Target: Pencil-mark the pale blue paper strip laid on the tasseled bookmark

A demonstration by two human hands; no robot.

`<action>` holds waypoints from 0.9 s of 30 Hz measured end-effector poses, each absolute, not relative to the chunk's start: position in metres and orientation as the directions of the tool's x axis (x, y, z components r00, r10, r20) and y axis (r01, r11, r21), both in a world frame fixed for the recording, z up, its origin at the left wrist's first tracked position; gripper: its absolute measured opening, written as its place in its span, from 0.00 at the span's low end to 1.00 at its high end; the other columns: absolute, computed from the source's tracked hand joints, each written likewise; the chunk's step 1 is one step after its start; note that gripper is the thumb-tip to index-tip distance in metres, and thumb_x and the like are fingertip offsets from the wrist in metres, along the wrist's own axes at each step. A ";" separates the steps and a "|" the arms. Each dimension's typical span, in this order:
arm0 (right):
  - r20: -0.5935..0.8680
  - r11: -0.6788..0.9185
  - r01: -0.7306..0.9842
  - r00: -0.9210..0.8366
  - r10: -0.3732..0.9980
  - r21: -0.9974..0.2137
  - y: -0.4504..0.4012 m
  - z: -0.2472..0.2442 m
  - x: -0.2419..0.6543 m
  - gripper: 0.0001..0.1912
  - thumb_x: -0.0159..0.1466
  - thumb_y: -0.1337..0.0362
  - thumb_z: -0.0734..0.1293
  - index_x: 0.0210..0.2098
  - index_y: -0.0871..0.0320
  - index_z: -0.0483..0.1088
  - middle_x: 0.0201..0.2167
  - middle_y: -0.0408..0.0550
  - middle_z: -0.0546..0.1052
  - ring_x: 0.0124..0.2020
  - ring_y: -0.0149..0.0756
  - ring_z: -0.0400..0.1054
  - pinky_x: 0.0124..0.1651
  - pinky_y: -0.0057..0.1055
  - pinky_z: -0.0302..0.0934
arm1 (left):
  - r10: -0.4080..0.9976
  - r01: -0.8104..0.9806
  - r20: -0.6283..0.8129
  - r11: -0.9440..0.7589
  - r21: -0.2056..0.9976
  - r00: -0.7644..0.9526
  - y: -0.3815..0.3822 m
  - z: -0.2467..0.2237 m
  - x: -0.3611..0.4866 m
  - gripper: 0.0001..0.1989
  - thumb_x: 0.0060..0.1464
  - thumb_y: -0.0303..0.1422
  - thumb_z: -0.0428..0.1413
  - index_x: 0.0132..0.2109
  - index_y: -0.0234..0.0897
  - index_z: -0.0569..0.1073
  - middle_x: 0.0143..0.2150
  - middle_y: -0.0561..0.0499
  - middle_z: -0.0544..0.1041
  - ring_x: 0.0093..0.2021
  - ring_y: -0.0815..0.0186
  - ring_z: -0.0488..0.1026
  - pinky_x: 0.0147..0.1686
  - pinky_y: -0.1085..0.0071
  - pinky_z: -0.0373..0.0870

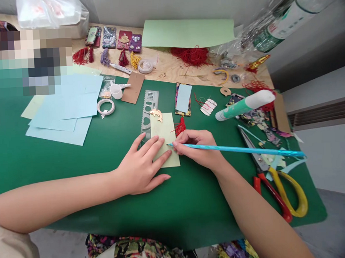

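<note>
My left hand [147, 163] lies with spread fingers on a pale yellow-green paper strip [168, 127], pressing it to the green table. Between the fingers of my right hand [198, 147] is a long blue pencil [234, 147], its tip on or just above the paper. A gold dolphin-shaped charm [157, 115] rests at the paper's top left corner. Partly under the paper lies a clear stencil ruler [150, 97]. Just beyond my right hand is a floral fabric piece [177, 102] with a light blue card [184, 97] on it and a red tassel [180, 125].
Scissors with red and yellow handles [267, 174] lie at the right beside a glue stick [245, 105] and scraps. Light blue paper sheets [64, 107] and a tape roll [106, 107] are at the left. Tasselled pouches [109, 37] and red cord [190, 55] line the back.
</note>
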State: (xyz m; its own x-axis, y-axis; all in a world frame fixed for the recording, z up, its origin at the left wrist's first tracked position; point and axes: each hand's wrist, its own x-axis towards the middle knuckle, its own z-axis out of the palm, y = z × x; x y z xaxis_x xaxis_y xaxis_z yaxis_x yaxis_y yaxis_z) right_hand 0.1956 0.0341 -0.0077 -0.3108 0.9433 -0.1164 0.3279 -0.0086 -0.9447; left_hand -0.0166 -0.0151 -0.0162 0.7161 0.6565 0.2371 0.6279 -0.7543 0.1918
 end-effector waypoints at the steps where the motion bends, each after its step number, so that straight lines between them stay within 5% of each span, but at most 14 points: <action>1: -0.105 0.008 0.335 -0.318 0.942 -0.942 0.034 -0.007 0.196 0.16 0.54 0.59 0.74 0.19 0.57 0.66 0.21 0.45 0.74 0.21 0.31 0.66 0.22 0.29 0.62 | 0.655 0.627 0.238 -0.755 0.191 0.717 -0.015 -0.016 -0.017 0.28 0.66 0.46 0.43 0.61 0.31 0.68 0.62 0.31 0.66 0.63 0.44 0.63 0.62 0.43 0.51; 27: -0.146 -0.109 0.204 -0.174 0.974 -0.973 0.034 -0.006 0.201 0.20 0.50 0.52 0.77 0.21 0.57 0.65 0.17 0.42 0.72 0.15 0.28 0.65 0.16 0.26 0.62 | 0.671 0.641 0.212 -0.742 0.198 0.711 -0.016 -0.013 -0.016 0.27 0.66 0.46 0.44 0.57 0.28 0.70 0.63 0.32 0.66 0.63 0.45 0.61 0.63 0.45 0.50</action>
